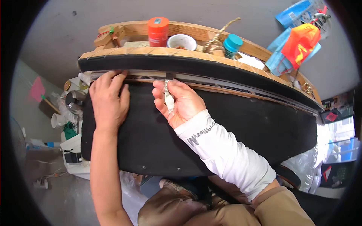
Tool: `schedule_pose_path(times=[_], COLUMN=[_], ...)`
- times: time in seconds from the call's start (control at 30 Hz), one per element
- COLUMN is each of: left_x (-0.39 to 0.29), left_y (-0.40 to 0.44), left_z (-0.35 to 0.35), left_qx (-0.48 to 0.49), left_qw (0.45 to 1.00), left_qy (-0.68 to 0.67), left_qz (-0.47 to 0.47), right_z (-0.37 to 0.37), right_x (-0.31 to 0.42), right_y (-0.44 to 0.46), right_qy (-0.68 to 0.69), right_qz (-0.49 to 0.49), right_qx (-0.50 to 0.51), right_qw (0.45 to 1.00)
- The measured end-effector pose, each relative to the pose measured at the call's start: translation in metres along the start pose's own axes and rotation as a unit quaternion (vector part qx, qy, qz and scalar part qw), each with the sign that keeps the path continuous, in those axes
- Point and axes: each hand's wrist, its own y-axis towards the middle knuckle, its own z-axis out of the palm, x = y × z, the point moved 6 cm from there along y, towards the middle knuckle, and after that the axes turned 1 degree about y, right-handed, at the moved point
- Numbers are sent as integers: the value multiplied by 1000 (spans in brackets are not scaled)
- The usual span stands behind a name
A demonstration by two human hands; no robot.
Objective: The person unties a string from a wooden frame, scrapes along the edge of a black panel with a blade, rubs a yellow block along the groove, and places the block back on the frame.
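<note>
My right hand (185, 100), in a white printed sleeve, grips a slim tool (169, 98) with a silvery-white wrapped handle. Its flat dark tip (169, 76) points away from me and overlaps a long pale strip (147, 74) with dark edges. The strip runs along the far side of a black-covered work surface (211, 128). To the left, my left hand (109, 96) rests palm down, its fingers partly spread and bent over the strip; some fingertips are hard to see.
Behind the strip stands a padded black rail with a wooden edge (124, 52). Its shelf holds an orange-red jar (158, 32), a white bowl (182, 41), a teal-lidded container (233, 44) and rope (215, 41). Masks and a red bag (301, 43) hang right; a metal kettle (75, 101) stands left.
</note>
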Motion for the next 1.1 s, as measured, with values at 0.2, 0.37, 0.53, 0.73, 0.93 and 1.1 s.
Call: schedule_pose_path(times=[0.2, 0.37, 0.53, 0.73, 0.93, 1.1], left_x=[1, 4, 16, 51, 59, 63], left_y=[1, 0, -3, -12, -12, -13], left_z=[-1, -1, -3, -6, -6, -4], left_qx=[-24, -25, -69, -117, -131, -137], left_qw=[1000, 999, 995, 965, 949, 944], left_qy=[-19, -39, -61, -48, -100, -143], left_qz=[1, -10, -37, -228, -270, -265], right_z=[28, 51, 62, 88, 65, 48], right_x=[-32, -55, -67, -77, -64, -39], right_y=[19, 31, 48, 45, 36, 17], right_qy=[-28, -23, -7, -55, 11, 4], right_qz=[13, 15, 32, 46, 38, -14], right_qx=[16, 23, 78, 26, -18, 27], right_qw=[999, 999, 996, 997, 999, 1000])
